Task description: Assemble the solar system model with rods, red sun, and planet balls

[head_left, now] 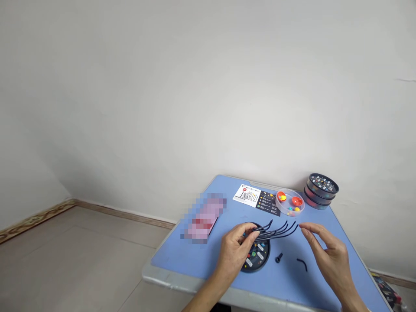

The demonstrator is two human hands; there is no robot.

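My left hand (238, 245) pinches a bundle of thin curved black rods (276, 234) between thumb and fingers. The rods fan out to the right, with their bent tips turned upward. My right hand (328, 251) has thumb and forefinger closed at the tip of one rod. Under my left hand lies a round black base (255, 260) with white labels and coloured dots, partly covered by the hand. Between the base and my right hand, a short black peg (278, 258) and a small bent black rod (303, 263) rest on the blue table (182, 255).
A printed instruction sheet (256, 199) lies toward the back. Beside it, a clear round tray (290, 210) holds orange half-shells and small coloured balls. Stacked round black-rimmed containers (321, 190) stand at the back right corner. A blurred pink item (204, 219) lies on the left.
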